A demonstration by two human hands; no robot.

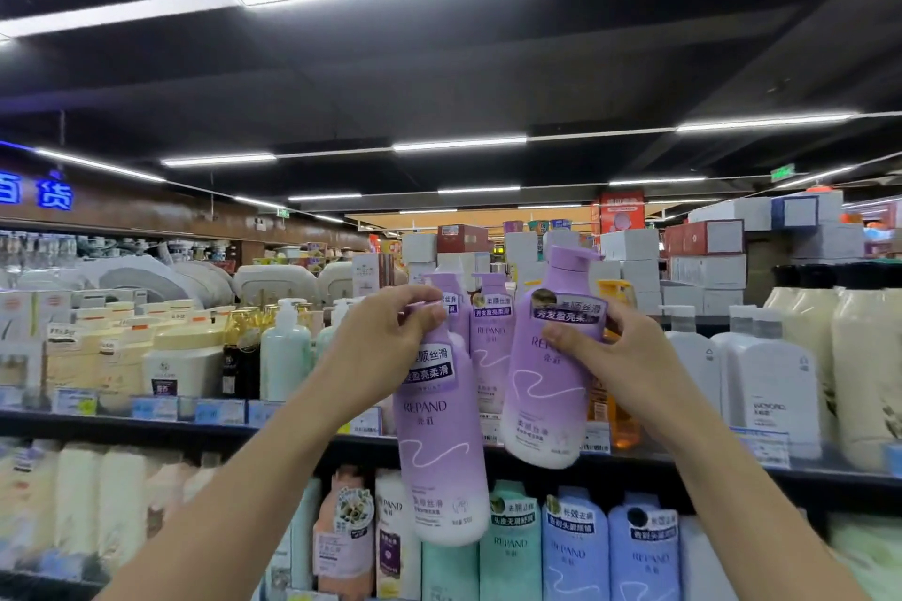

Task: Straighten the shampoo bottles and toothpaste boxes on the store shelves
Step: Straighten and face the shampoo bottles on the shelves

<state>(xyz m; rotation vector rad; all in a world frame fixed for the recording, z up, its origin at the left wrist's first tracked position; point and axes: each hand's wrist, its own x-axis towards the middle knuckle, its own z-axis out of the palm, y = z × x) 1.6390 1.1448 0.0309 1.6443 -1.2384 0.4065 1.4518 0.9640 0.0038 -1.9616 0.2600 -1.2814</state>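
My left hand point(385, 342) grips the neck of a purple REPAND shampoo bottle point(441, 449), held in the air in front of the top shelf and tilted slightly. My right hand point(610, 356) grips the upper body of a second purple bottle point(546, 386), leaning left with its base just above the shelf edge point(683, 461). Between the two, more purple bottles point(490, 337) stand upright on the shelf. No toothpaste boxes can be made out.
White bottles point(771, 386) and cream bottles point(864, 356) stand right of my right hand; an orange bottle point(610, 410) sits behind it. Pale green point(285, 351) and cream containers fill the left. Teal and blue bottles point(576, 551) line the lower shelf.
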